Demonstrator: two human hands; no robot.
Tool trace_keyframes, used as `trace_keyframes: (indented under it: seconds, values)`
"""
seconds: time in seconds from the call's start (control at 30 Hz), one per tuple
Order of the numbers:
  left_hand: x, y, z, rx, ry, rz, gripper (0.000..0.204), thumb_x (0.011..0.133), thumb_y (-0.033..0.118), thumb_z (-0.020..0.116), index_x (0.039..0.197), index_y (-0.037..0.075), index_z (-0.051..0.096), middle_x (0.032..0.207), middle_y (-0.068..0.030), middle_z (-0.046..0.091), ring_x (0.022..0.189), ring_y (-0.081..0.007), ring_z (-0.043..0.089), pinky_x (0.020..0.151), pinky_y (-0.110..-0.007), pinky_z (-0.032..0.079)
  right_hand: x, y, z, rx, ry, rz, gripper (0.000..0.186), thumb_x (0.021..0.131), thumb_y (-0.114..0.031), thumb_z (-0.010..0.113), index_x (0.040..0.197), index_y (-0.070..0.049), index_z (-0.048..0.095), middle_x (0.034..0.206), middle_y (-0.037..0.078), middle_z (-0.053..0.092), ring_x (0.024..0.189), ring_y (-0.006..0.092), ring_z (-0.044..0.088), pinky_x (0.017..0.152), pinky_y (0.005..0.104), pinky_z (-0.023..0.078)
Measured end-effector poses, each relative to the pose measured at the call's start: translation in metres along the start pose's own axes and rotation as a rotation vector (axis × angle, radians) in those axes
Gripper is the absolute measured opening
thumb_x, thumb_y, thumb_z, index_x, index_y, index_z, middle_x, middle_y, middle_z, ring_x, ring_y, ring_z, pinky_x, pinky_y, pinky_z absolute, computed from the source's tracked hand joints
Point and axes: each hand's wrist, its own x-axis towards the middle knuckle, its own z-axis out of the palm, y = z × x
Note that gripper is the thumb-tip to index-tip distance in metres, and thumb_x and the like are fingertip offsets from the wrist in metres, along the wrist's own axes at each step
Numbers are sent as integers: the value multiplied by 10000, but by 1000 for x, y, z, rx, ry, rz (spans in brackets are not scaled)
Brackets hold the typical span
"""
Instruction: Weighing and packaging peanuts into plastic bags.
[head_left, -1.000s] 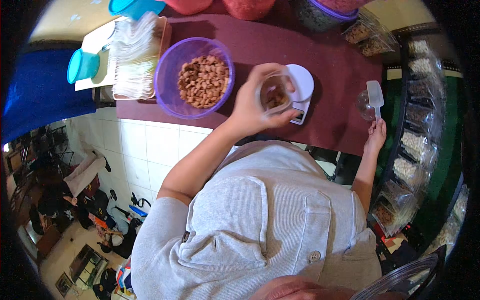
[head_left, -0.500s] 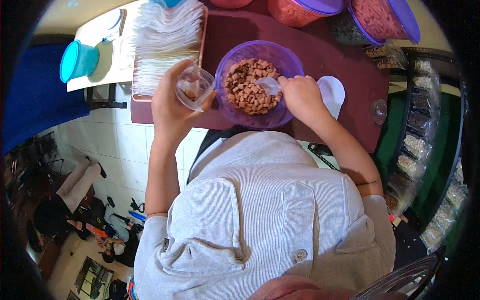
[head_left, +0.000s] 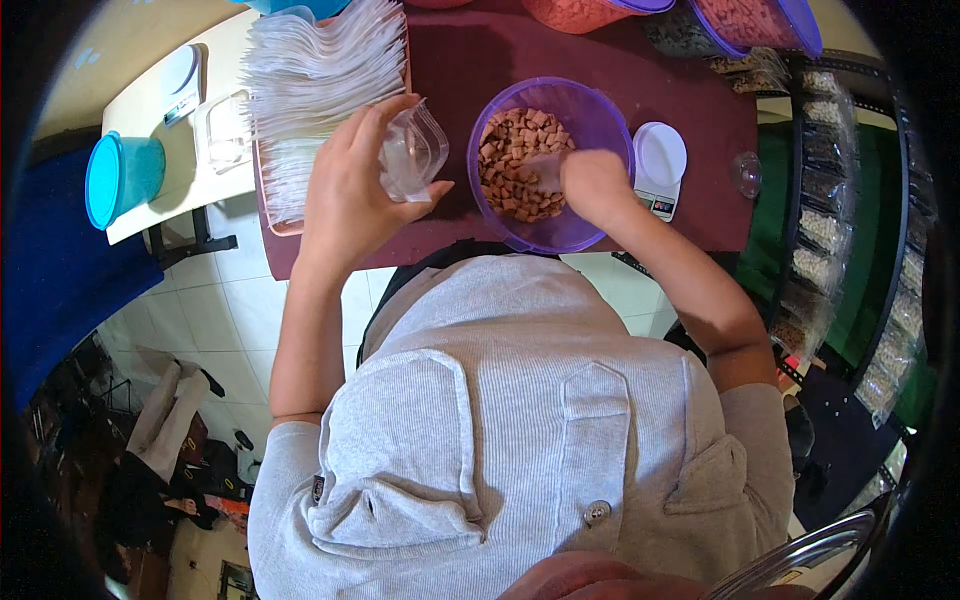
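Observation:
My left hand (head_left: 350, 180) holds a clear plastic pouch (head_left: 412, 150) between thumb and fingers, its mouth spread wide. Whether anything lies in the bottom of the pouch is hard to make out. To its right stands a round purple tub (head_left: 612, 110) part full of brown pillow-shaped snack pieces (head_left: 525, 130). My right hand (head_left: 598, 188) is closed around the handle of a translucent scoop (head_left: 545, 173), which dips into the pieces. The scoop is smeared by motion, and my fist hides its handle.
A tray (head_left: 285, 228) of stacked clear pouches (head_left: 325, 80) lies left of my left hand. Beyond the tub's right side sits a white kitchen scale (head_left: 660, 160). Lidded tubs (head_left: 585, 14) line the far edge. A teal tub (head_left: 130, 178) and another scale (head_left: 180, 75) occupy the side table.
The scoop has sunk lower among the pieces, and my right hand has turned over it. The pouch has tilted in my left hand. The whole view has shifted slightly.

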Motion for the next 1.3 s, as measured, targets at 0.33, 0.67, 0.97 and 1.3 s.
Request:
trace_keyframes:
  seconds: [0.33, 0.67, 0.97, 1.3]
  values:
    - [0, 5, 13, -50, -209, 19, 817, 660, 258, 842, 1358, 49, 472, 1226, -177, 574, 1124, -367, 562, 958, -422, 436, 6, 1, 30, 330, -275, 98, 290, 865, -245, 562, 978, -25, 714, 1037, 194, 690, 949, 359, 674, 810, 458, 536]
    - [-6, 8, 22, 76, -175, 32, 953, 598, 75, 815, 1419, 49, 332, 1331, -185, 480, 1225, -363, 483, 1019, -436, 373, 12, -5, 25, 561, -45, 26, 337, 918, -294, 537, 1147, -65, 632, 1011, 214, 674, 977, 399, 638, 853, 482, 498]
    - [-11, 7, 31, 116, -178, 36, 909, 601, 119, 801, 1399, 94, 366, 1260, -133, 490, 1149, -330, 495, 957, -442, 376, 19, -25, 14, 172, -81, 122, 350, 940, -219, 495, 1244, -69, 584, 1016, 199, 689, 961, 356, 664, 876, 452, 481]
    - [-14, 8, 28, 183, -241, 51, 831, 635, 114, 766, 1385, 119, 407, 1291, -110, 485, 1185, -323, 488, 973, -453, 373, 41, -12, 47, 327, -461, -111, 349, 932, -274, 514, 1211, -93, 621, 1031, 216, 677, 945, 340, 664, 841, 427, 502]
